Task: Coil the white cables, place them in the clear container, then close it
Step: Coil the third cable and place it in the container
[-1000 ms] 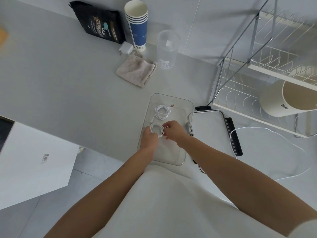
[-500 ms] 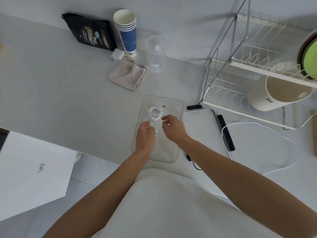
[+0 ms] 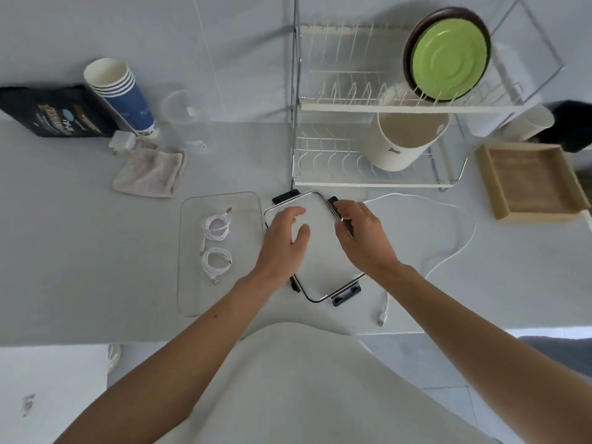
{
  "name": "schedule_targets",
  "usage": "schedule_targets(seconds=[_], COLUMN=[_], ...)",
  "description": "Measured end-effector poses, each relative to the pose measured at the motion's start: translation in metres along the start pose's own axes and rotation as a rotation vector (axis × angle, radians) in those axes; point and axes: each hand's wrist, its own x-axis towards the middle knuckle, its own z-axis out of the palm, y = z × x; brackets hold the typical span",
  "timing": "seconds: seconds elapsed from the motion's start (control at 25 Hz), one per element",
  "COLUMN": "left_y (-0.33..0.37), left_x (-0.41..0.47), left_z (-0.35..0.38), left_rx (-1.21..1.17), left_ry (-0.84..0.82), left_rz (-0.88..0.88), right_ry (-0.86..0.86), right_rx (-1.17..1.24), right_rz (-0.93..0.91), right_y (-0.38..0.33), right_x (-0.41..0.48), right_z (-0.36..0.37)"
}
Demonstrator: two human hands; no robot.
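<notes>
Both hands (image 3: 282,241) on lid (image 3: 315,251), 2 coils (image 3: 217,241) in container (image 3: 192,283).

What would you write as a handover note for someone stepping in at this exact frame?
Left hand: open, hovering over the lid.
Right hand: fingers on the lid's far right edge by a black clasp; grasp unclear.
Clear container: open, left of the lid, holding two coiled white cables.
A third white cable lies uncoiled on the counter, right of the lid.
Done: two cables coiled and placed.
Left: coil and place the loose cable, fit the lid, close.
</notes>
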Motion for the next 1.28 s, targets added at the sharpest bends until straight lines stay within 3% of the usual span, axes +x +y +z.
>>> schedule_targets(seconds=[0.24,0.4,0.76,1.04,1.28], left_y=[0.004,-0.006,-0.005,-0.001,0.0], left_x=[0.012,0.015,0.008,0.008,0.009], left_z=[0.076,0.105,0.141,0.139,0.126], left_rx=[0.251,0.298,0.231,0.07,-0.111], left_ry=[-0.347,-0.426,-0.348,-0.224,-0.108], left_rz=[-0.074,-0.196,-0.392,-0.484,-0.386], right_ry=[-0.118,-0.241,-0.416,-0.31,-0.228], right_rx=[-0.175,-0.201,-0.321,0.034,0.176], right_rz=[0.196,0.29,0.296,0.186,0.148], right_y=[0.093,0.127,0.14,0.128,0.11], right_x=[-0.029,-0.046,-0.049,-0.051,-0.048], right_z=[-0.025,-0.018,0.009,0.008,0.003])
